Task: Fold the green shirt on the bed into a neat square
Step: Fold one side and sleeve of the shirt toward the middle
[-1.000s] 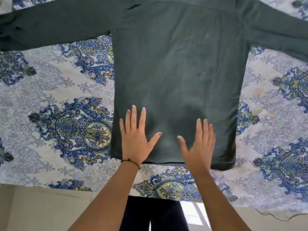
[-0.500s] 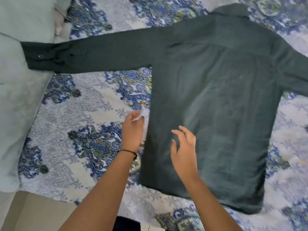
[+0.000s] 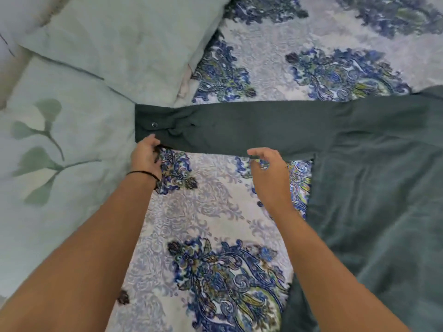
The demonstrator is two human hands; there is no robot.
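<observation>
The dark green shirt [image 3: 374, 188] lies flat on the bed, its body at the right. Its long left sleeve [image 3: 239, 130] stretches straight out to the left, and the cuff with a snap button rests against a pillow. My left hand [image 3: 146, 156] is at the cuff's near edge with its fingers curled around the fabric. At the sleeve's near edge, about halfway along, my right hand [image 3: 271, 178] has its fingers spread and slightly bent, holding nothing. The shirt's right side and collar are out of view.
A blue and white paisley bedsheet [image 3: 203, 212] covers the bed. Two pale green pillows lie at the left, one leaf-printed [image 3: 60, 152] and one plain [image 3: 119, 44] behind it. The leaf-printed pillow touches the cuff.
My view has swung left from the shirt's body to the sleeve. Both hands left the hem area and moved up to the sleeve, the left one now on the cuff.
</observation>
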